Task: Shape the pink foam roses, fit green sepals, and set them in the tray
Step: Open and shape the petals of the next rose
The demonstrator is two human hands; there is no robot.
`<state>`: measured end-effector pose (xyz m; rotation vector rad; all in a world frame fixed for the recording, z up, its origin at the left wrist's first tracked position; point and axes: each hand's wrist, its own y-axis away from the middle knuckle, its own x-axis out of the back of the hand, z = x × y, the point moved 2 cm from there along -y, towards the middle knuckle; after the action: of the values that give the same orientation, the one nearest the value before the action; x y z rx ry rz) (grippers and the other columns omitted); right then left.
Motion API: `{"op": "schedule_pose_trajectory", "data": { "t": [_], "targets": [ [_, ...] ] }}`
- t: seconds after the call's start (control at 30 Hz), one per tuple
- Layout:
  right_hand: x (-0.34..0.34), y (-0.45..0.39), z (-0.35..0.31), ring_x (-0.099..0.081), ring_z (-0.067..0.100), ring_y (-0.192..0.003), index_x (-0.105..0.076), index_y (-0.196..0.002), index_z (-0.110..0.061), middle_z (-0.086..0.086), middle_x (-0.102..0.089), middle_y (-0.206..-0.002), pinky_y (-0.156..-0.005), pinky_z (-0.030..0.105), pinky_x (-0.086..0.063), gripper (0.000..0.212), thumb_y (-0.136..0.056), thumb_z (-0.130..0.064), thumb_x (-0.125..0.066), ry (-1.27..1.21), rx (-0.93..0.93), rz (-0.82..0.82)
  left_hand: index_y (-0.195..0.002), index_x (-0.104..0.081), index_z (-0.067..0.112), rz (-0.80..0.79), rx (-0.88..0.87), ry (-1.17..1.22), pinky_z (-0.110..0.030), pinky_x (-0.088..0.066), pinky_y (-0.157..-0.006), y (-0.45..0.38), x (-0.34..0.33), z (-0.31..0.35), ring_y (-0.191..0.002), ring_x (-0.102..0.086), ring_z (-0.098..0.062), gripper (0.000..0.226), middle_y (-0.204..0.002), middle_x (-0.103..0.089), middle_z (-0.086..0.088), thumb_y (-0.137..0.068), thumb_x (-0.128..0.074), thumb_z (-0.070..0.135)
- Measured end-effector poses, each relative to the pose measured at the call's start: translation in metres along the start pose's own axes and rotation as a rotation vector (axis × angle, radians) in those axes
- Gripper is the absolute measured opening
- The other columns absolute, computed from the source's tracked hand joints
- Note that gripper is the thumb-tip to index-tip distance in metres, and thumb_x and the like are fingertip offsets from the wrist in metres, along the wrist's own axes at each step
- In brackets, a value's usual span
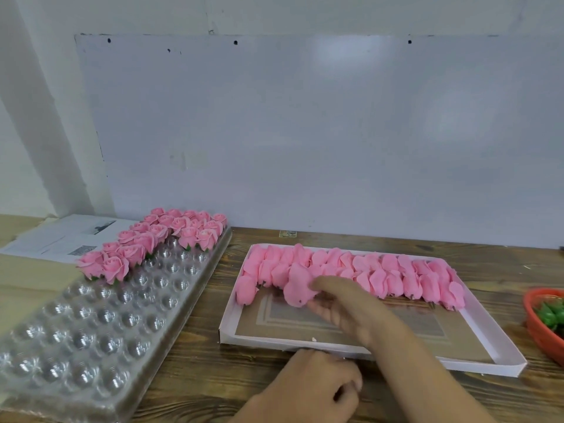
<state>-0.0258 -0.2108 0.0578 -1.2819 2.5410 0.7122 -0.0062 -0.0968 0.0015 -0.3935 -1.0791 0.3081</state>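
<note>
A shallow pink-rimmed cardboard box [476, 366] holds rows of unshaped pink foam rose buds [396, 276] along its far side. My right hand [345, 306] reaches into the box and grips one bud [297, 288] at the left end of the front row, thumb on top and fingers beneath. With curled fingers and nothing visible in it, my left hand [311, 386] rests on the table at the box's front edge. A clear plastic dimpled tray [91, 331] lies to the left, with finished roses with green sepals [146, 242] filling its far rows.
A red basket [537, 328] with green sepals [552, 315] sits at the right edge of the wooden table. Printed papers [61, 236] lie behind the plastic tray. A white board stands against the wall at the back.
</note>
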Motion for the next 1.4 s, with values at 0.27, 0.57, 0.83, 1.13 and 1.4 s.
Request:
{"op": "schedule_pose_trajectory", "data": {
  "t": [0.27,0.57,0.83,1.13,1.4],
  "targets": [
    [0.063,0.055,0.007,-0.066,0.017,-0.075,-0.064,-0.108,0.006,0.02,-0.065,-0.103,-0.067,0.025,-0.061,0.034,-0.075,0.001,-0.064,-0.322,0.089,-0.142,-0.081,-0.069,0.035,0.333,0.566,0.828,-0.02,-0.041,-0.05,-0.003,0.015,-0.004,-0.054,-0.051,-0.008,0.018,-0.064,-0.062,0.003,-0.089,-0.057,0.024],
    [0.058,0.064,0.021,-0.069,0.017,-0.076,-0.05,-0.129,0.013,0.023,-0.068,-0.104,-0.07,0.027,-0.06,0.053,-0.08,0.001,-0.064,-0.278,0.158,-0.228,-0.086,-0.074,0.03,0.293,0.618,1.04,-0.021,-0.044,-0.048,-0.006,0.02,0.002,-0.051,-0.05,-0.01,0.025,-0.064,-0.061,-0.001,-0.071,-0.074,0.051],
    [0.048,0.068,0.026,-0.067,0.016,-0.078,-0.064,-0.124,-0.002,0.013,-0.067,-0.098,-0.071,0.029,-0.059,0.046,-0.079,-0.012,-0.069,-0.198,0.081,-0.285,-0.09,-0.073,0.023,0.323,0.628,1.094,-0.023,-0.044,-0.052,-0.005,0.022,-0.003,-0.063,-0.05,-0.015,0.028,-0.076,-0.066,-0.002,-0.076,-0.084,0.044],
    [0.046,0.066,0.033,-0.063,0.019,-0.073,-0.066,-0.119,0.003,0.023,-0.059,-0.106,-0.068,0.029,-0.057,0.044,-0.082,-0.019,-0.063,-0.157,-0.023,-0.279,-0.119,-0.067,0.043,0.166,0.525,1.071,-0.021,-0.049,-0.062,-0.004,0.029,0.0,-0.081,-0.061,-0.005,0.054,-0.11,-0.071,0.008,-0.069,-0.085,0.035],
    [0.05,0.065,0.036,-0.056,0.014,-0.061,-0.074,-0.1,-0.002,0.01,-0.058,-0.075,-0.058,0.027,-0.053,0.036,-0.077,-0.029,-0.068,-0.011,-0.056,-0.236,-0.119,-0.064,0.045,0.109,0.446,0.915,-0.018,-0.053,-0.074,-0.002,0.035,0.001,-0.098,-0.067,-0.006,0.048,-0.115,-0.068,0.012,-0.077,-0.082,0.028]
  ]
}}
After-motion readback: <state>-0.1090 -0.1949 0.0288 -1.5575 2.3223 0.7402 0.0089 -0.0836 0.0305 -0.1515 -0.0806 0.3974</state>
